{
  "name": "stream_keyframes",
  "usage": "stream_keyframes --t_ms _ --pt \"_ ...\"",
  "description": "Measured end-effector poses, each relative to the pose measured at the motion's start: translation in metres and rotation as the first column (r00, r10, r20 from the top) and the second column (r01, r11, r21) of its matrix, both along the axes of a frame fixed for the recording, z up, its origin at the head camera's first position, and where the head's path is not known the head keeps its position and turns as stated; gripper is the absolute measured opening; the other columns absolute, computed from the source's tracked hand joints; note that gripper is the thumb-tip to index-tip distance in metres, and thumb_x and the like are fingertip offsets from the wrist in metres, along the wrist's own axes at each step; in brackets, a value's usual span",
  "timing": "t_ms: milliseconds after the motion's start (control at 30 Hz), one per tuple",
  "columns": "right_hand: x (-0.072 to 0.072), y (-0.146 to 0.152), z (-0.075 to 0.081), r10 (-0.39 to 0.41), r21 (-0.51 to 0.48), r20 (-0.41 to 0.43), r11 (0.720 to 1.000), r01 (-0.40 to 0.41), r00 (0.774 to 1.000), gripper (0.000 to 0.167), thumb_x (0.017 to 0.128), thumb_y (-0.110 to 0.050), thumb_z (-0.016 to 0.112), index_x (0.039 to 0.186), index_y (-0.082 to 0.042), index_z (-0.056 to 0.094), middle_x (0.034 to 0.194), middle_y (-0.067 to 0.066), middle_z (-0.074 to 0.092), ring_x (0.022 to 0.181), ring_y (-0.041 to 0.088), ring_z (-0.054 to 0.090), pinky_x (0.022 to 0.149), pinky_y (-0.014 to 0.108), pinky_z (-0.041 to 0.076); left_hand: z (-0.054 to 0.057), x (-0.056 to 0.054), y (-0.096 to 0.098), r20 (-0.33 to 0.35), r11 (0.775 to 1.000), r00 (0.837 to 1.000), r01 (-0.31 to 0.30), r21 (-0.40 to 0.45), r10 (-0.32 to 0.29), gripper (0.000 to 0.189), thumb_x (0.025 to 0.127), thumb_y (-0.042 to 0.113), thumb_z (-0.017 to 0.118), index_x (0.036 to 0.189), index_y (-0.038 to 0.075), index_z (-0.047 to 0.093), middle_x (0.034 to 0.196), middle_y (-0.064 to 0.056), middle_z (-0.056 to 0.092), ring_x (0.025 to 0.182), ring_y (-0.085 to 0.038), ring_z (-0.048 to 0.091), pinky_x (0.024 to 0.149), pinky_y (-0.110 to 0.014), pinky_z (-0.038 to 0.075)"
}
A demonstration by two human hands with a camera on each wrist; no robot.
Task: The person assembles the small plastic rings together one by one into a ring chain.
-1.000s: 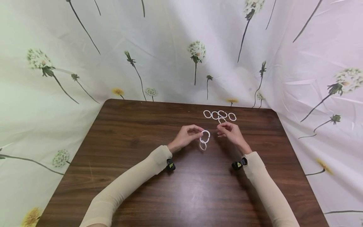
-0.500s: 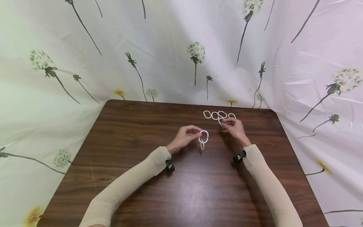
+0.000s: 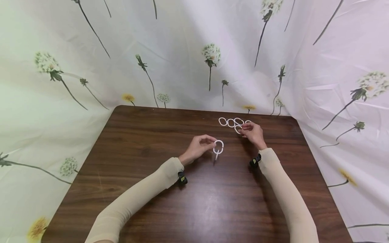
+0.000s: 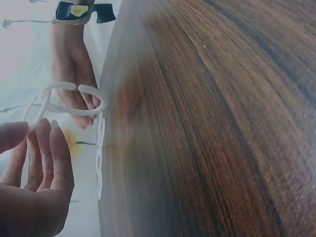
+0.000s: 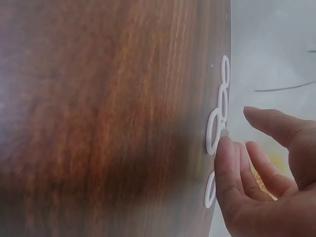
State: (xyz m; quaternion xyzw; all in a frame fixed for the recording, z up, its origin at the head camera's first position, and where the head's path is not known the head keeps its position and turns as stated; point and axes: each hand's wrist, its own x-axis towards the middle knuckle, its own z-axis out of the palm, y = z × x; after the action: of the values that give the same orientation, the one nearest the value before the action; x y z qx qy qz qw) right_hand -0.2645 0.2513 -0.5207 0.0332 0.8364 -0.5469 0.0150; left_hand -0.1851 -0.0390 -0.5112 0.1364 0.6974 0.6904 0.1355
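Head view shows the left hand (image 3: 199,147) pinching a white upper ring (image 3: 219,140) between thumb and fingers, with a second, lower ring (image 3: 216,156) linked through it and hanging below. In the left wrist view, a small break shows in the rim of one of these two. The right hand (image 3: 254,134) reaches over the far right part of the brown table (image 3: 136,141), its fingers loosely bent; the right wrist view shows its thumb well apart from the fingers, with nothing seen between them. Its fingertips are at the near ring (image 3: 235,129) of a cluster lying flat; whether they touch it, I cannot tell. Four more rings (image 3: 223,122) lie just beyond, by the table's far edge, the rightmost partly hidden by the hand. Both arms wear pale sleeves (image 3: 136,192) and dark wrist straps (image 3: 181,178). White flowered cloth (image 3: 176,60) stands behind the table.
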Motion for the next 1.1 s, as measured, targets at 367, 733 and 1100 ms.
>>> stream_keyframes --t_ms 367,733,1100 --pt "-0.009 -0.002 -0.002 -0.082 0.159 -0.048 0.983 0.088 0.996 0.040 0.086 -0.009 0.084 0.119 0.007 0.068 0.119 0.030 0.072 0.070 -0.007 0.058 0.059 0.005 0.049 0.002 0.001 0.002 0.006 1.000 1.000 -0.015 0.022 0.015 0.033 0.096 0.002 0.072 0.125 -0.013 0.065 0.120 -0.034 0.069 0.083 -0.014 0.074 0.097 -0.066 0.059" --pt "-0.015 -0.010 -0.010 -0.061 0.339 -0.052 0.938 0.075 0.997 0.040 0.089 -0.020 0.083 0.118 0.006 0.071 0.116 0.026 0.074 0.107 0.038 0.070 0.092 0.036 0.055 -0.003 0.003 0.001 0.025 1.000 0.999 -0.023 0.000 0.023 0.034 0.096 0.003 0.073 0.125 -0.013 0.066 0.119 -0.032 0.071 0.080 -0.007 0.072 0.091 -0.052 0.066" --pt "-0.019 -0.012 -0.010 -0.056 0.429 -0.050 0.901 0.072 0.997 0.039 0.088 -0.026 0.084 0.114 0.001 0.073 0.110 0.021 0.071 0.102 0.036 0.065 0.088 0.047 0.054 -0.002 0.004 0.004 0.046 0.999 0.999 -0.028 0.017 0.027 0.031 0.095 0.001 0.073 0.124 -0.011 0.067 0.115 -0.026 0.073 0.103 -0.047 0.072 0.097 -0.063 0.061"
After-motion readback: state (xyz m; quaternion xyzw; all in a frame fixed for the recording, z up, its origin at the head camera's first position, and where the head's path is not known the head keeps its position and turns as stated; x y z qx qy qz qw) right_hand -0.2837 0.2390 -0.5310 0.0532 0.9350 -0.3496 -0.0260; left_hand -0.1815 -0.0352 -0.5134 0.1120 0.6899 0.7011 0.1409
